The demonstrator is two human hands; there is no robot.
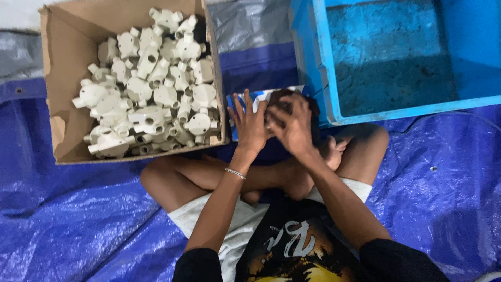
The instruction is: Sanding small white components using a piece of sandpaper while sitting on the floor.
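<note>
The person sits cross-legged on a crinkled blue plastic tarpaulin (78, 224), both forearms reaching forward over the knees and converging just beyond the crossed shins. The left hand (249, 125) is raised with the wrist bent back, fingers spread and pointing away from the body, its palm pressed against the side of a small dark rounded object (276, 99). A thin silver bracelet (235, 173) circles that wrist. The right hand (292, 125) comes in from the other side with the elbow out, its fingers curled down over the top of the same dark object, overlapping the left fingertips. The two hands cup the dark object between them; it is mostly hidden, so what it is cannot be told.

Just to the left of the hands stands an open brown cardboard box (57, 62), heaped with off-white plastic round conduit junction fittings (151, 89) with short tube stubs. To the right of the hands and slightly farther away sits a large blue plastic crate (323, 78), its near corner close to the right knuckles. A white-and-blue flat packet (261, 95) shows just behind the hands, between box and crate.
</note>
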